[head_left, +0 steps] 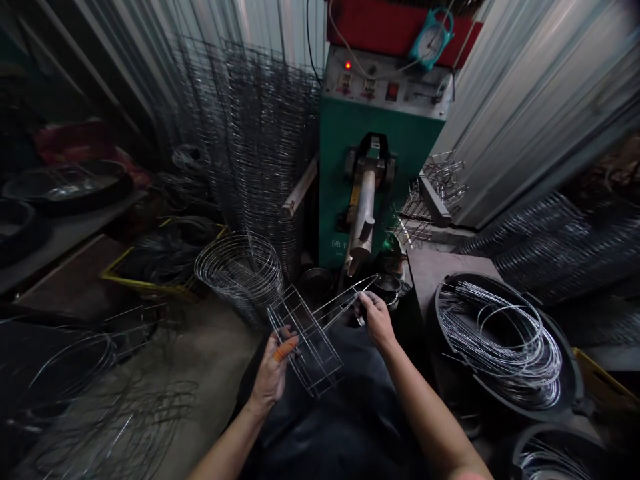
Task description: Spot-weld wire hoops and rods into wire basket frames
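On my feed, the left hand (273,370) curls around one end of a rectangular silver steel-wire frame (310,343) at bottom centre, an orange finger cot (284,348) on one finger. The right hand (377,321) pinches the frame's long wire ends between thumb and fingers. Just right of it, a round black tub (480,279) holds coiled silver wire hoops. Farther off, a cone of stacked wire rings (240,270) stands on the grey concrete floor (215,353), and a green spot-welding machine (335,187) fills the top centre.

The left hand (273,370) sits lower than the right hand (376,321), both curled closed.
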The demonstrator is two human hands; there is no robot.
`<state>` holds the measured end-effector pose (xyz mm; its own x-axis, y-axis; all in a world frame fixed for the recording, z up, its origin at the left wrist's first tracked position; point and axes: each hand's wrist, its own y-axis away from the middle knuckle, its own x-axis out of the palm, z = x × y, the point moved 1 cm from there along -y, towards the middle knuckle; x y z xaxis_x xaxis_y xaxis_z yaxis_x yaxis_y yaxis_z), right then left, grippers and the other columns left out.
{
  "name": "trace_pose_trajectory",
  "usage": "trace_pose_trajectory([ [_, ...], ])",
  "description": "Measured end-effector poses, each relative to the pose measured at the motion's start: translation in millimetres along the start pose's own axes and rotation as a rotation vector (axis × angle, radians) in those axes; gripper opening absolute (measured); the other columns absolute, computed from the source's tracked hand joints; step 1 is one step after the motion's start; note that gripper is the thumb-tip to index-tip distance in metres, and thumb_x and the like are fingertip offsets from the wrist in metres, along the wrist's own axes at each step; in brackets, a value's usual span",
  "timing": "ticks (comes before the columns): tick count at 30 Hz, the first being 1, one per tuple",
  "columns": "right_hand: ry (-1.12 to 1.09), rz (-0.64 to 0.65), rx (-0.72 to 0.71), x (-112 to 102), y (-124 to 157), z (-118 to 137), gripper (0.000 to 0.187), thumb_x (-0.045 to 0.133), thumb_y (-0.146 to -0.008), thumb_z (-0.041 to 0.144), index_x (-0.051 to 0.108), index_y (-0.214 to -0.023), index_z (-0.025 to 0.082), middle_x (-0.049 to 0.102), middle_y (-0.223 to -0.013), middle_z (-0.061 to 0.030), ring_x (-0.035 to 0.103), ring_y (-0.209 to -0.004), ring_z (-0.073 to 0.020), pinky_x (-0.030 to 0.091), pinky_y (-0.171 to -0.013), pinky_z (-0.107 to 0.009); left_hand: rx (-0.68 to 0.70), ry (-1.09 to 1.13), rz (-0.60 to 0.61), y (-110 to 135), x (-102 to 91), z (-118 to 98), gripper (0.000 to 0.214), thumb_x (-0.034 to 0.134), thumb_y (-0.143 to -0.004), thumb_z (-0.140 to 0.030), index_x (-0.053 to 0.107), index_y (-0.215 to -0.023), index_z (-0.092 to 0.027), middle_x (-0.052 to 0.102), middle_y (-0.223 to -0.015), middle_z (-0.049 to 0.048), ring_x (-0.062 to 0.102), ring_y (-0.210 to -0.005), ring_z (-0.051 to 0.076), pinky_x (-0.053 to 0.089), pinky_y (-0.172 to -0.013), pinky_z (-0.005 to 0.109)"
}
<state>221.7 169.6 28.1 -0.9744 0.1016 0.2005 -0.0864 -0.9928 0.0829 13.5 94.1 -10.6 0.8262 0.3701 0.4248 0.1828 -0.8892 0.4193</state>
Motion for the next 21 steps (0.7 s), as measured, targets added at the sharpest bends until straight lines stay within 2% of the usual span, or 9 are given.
trace_pose_trajectory([
  [7,-0.08,0.004,0.026,5,-20,-4,0.025,0.062,-0.071,0.041,0.054,-0.068,0.017,0.046,-0.054,0.0041,0.04,-0.048,-0.0087,0.031,-0.046,-0.022,-0.026,0.011,-0.061,-8,6.9,-8,0.039,0.073,-0.051,-0.031,0.056,-0.085,-0.021,0.055,-0.094,0.0013,0.054,-0.091,0.018,0.044,-0.065,0.025],
  [11,-0.093,-0.006,0.028,5,-30,-1,0.023,0.063,-0.069,0.039,0.054,-0.067,0.017,0.046,-0.053,0.0043,0.041,-0.048,-0.0084,0.032,-0.046,-0.021,-0.05,-0.009,-0.043,-11,14.2,-15,0.04,0.071,-0.053,-0.033,0.053,-0.086,-0.021,0.059,-0.088,0.0005,0.055,-0.09,0.019,0.043,-0.063,0.026],
  [16,-0.1,0.0,0.069,5,-39,1,0.026,0.066,-0.065,0.041,0.055,-0.063,0.017,0.046,-0.053,0.0043,0.04,-0.046,-0.0082,0.034,-0.045,-0.022,-0.054,-0.063,-0.033,-11,18.7,-22,0.033,0.069,-0.055,-0.034,0.052,-0.081,-0.02,0.06,-0.091,0.0012,0.055,-0.09,0.019,0.043,-0.06,0.026],
  [19,-0.066,0.003,0.105,-2,-35,1,0.03,0.067,-0.064,0.045,0.058,-0.07,0.017,0.05,-0.056,0.0036,0.044,-0.049,-0.0087,0.037,-0.049,-0.023,-0.046,-0.036,-0.04,-10,19.4,-20,0.035,0.07,-0.054,-0.034,0.052,-0.082,-0.021,0.059,-0.089,0.0004,0.056,-0.087,0.018,0.043,-0.059,0.026],
  [21,-0.019,0.057,0.128,-9,-21,1,0.035,0.067,-0.064,0.047,0.061,-0.081,0.017,0.056,-0.064,0.0017,0.05,-0.055,-0.01,0.041,-0.054,-0.023,-0.035,-0.016,-0.056,-9,20.6,-16,0.037,0.07,-0.054,-0.034,0.053,-0.083,-0.02,0.059,-0.088,0.0003,0.056,-0.086,0.018,0.043,-0.059,0.026],
])
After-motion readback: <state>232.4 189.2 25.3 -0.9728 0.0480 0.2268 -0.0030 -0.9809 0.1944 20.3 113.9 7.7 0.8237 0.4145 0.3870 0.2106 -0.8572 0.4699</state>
